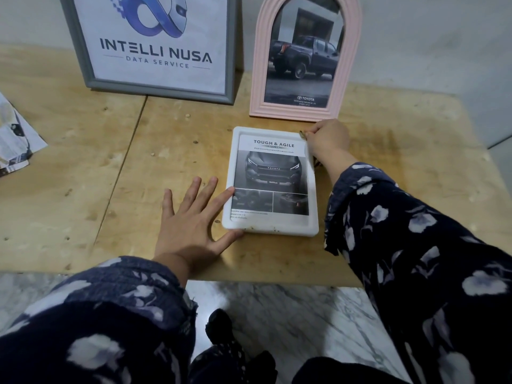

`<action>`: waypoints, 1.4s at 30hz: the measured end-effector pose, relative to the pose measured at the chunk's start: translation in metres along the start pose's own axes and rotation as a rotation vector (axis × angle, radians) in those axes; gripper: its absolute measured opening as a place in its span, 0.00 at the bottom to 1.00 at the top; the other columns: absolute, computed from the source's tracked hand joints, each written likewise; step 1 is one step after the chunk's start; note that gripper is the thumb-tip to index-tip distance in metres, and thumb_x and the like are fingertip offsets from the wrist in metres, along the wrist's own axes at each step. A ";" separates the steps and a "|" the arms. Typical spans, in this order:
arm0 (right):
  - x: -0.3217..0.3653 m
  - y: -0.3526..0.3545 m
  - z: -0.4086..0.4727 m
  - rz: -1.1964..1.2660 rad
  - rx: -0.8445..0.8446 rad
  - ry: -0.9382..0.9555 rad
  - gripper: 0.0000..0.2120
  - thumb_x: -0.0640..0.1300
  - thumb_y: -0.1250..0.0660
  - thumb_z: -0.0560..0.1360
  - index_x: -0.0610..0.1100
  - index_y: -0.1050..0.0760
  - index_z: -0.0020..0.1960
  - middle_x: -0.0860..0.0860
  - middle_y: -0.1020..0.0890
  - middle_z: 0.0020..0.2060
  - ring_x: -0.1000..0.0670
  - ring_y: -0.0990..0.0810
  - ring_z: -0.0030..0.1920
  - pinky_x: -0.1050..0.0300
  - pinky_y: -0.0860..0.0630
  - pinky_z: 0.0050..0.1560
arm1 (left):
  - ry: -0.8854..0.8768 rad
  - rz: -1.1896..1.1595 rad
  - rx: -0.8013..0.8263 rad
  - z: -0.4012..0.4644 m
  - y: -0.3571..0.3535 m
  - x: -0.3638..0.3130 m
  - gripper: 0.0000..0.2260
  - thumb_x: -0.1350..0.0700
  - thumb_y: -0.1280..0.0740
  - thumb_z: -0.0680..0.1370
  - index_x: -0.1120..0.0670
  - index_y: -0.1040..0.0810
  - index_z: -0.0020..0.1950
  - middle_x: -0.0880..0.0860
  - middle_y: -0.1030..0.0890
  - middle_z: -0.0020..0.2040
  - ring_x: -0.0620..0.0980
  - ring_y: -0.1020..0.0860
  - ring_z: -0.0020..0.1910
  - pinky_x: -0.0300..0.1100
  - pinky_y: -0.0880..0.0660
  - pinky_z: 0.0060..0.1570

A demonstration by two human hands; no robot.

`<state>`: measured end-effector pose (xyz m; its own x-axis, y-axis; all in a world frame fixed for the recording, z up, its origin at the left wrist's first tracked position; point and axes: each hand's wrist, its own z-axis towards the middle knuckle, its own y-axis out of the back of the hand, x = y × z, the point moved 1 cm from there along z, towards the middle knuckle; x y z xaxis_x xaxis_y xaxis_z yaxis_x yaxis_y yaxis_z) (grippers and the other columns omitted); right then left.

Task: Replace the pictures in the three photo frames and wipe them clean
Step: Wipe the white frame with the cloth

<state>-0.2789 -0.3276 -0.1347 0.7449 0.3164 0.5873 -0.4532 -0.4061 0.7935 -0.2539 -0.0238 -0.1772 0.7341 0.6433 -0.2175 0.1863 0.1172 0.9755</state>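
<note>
Head view: the white rounded-rectangle plastic photo frame (270, 181) lies flat on the plywood counter (110, 162), long axis 12 to 6 o'clock. The left hand (191, 220), grip open and splayed, braces its 8 o'clock corner; the right hand (327, 139), grip pinched shut on a small dark object (302, 133) of unclear kind, sits at its 1 o'clock corner.

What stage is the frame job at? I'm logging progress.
All three frames show pictures: grey frame and pink arched frame stand upright. The white frame lies flat, left hand steadying it, right hand at its corner. No cloth visible; wiping can't be confirmed.
</note>
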 end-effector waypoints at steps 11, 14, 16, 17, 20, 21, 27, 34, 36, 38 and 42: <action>-0.008 0.020 -0.019 0.066 0.195 -0.274 0.12 0.48 0.31 0.74 0.38 0.26 0.41 0.45 0.21 0.35 0.43 0.19 0.37 0.50 0.18 0.41 | -0.006 -0.013 -0.004 -0.001 0.000 0.000 0.35 0.25 0.56 0.70 0.33 0.53 0.76 0.43 0.51 0.79 0.47 0.56 0.78 0.63 0.59 0.72; -0.004 0.026 -0.019 0.147 0.174 -0.317 0.14 0.50 0.29 0.73 0.38 0.24 0.44 0.45 0.21 0.34 0.44 0.20 0.33 0.49 0.18 0.42 | -0.012 -0.022 -0.016 -0.001 -0.002 0.001 0.34 0.25 0.54 0.71 0.34 0.52 0.76 0.43 0.50 0.78 0.47 0.55 0.78 0.63 0.58 0.72; 0.002 0.029 -0.016 0.182 0.111 -0.290 0.13 0.50 0.29 0.73 0.39 0.22 0.44 0.47 0.20 0.35 0.46 0.21 0.33 0.53 0.20 0.41 | -0.016 -0.022 -0.022 0.001 -0.002 0.001 0.34 0.25 0.54 0.71 0.34 0.51 0.76 0.44 0.49 0.78 0.47 0.54 0.78 0.64 0.57 0.71; 0.006 0.030 -0.016 0.178 0.088 -0.271 0.12 0.49 0.29 0.72 0.39 0.22 0.44 0.47 0.19 0.38 0.46 0.20 0.36 0.54 0.20 0.41 | -0.019 -0.021 -0.026 0.001 -0.002 0.001 0.34 0.25 0.54 0.71 0.34 0.51 0.76 0.44 0.49 0.78 0.47 0.54 0.78 0.64 0.57 0.71; 0.009 0.025 -0.015 0.098 0.069 -0.223 0.12 0.49 0.28 0.72 0.41 0.24 0.47 0.46 0.18 0.45 0.44 0.18 0.45 0.55 0.23 0.41 | -0.022 -0.010 -0.023 0.001 -0.004 0.001 0.34 0.25 0.53 0.71 0.34 0.52 0.76 0.43 0.49 0.78 0.47 0.54 0.78 0.64 0.57 0.71; 0.010 0.023 -0.016 0.079 0.077 -0.211 0.11 0.49 0.28 0.72 0.41 0.25 0.46 0.45 0.19 0.45 0.44 0.18 0.45 0.56 0.25 0.38 | -0.019 -0.005 -0.021 0.001 -0.004 0.001 0.34 0.25 0.54 0.71 0.34 0.52 0.76 0.43 0.50 0.79 0.47 0.55 0.78 0.63 0.57 0.72; 0.008 0.023 -0.022 -0.008 0.148 -0.193 0.12 0.46 0.33 0.76 0.41 0.30 0.39 0.45 0.19 0.45 0.45 0.22 0.43 0.57 0.28 0.36 | -0.012 -0.002 -0.018 0.001 -0.004 0.002 0.35 0.25 0.54 0.70 0.33 0.52 0.76 0.43 0.50 0.79 0.47 0.55 0.78 0.64 0.58 0.71; -0.010 0.025 -0.052 -0.083 0.224 -0.217 0.18 0.47 0.35 0.78 0.42 0.36 0.34 0.49 0.29 0.33 0.47 0.27 0.40 0.57 0.31 0.41 | -0.020 0.001 -0.015 0.000 -0.005 0.002 0.35 0.25 0.53 0.70 0.34 0.52 0.76 0.44 0.49 0.79 0.48 0.54 0.78 0.65 0.56 0.71; -0.017 0.024 -0.060 -0.080 0.229 -0.227 0.18 0.47 0.35 0.78 0.42 0.37 0.34 0.49 0.31 0.32 0.48 0.29 0.34 0.57 0.34 0.32 | -0.023 -0.002 -0.012 0.000 -0.005 0.001 0.35 0.25 0.54 0.70 0.34 0.52 0.76 0.44 0.49 0.79 0.48 0.54 0.78 0.65 0.55 0.71; -0.021 0.024 -0.067 -0.063 0.236 -0.227 0.17 0.46 0.36 0.79 0.42 0.36 0.34 0.49 0.30 0.32 0.49 0.30 0.32 0.59 0.35 0.30 | -0.022 -0.004 -0.011 0.000 -0.005 0.002 0.35 0.25 0.54 0.70 0.34 0.51 0.76 0.44 0.49 0.79 0.48 0.54 0.78 0.65 0.55 0.71; -0.027 0.025 -0.079 -0.068 0.244 -0.218 0.17 0.48 0.36 0.79 0.42 0.35 0.35 0.49 0.29 0.33 0.49 0.29 0.34 0.55 0.30 0.41 | -0.024 -0.001 -0.011 0.000 -0.004 0.002 0.36 0.24 0.54 0.70 0.35 0.51 0.76 0.44 0.48 0.79 0.49 0.54 0.78 0.65 0.56 0.71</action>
<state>-0.3483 -0.2786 -0.1182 0.8686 0.1692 0.4658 -0.2883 -0.5920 0.7526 -0.2532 -0.0230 -0.1816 0.7491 0.6253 -0.2188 0.1798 0.1259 0.9756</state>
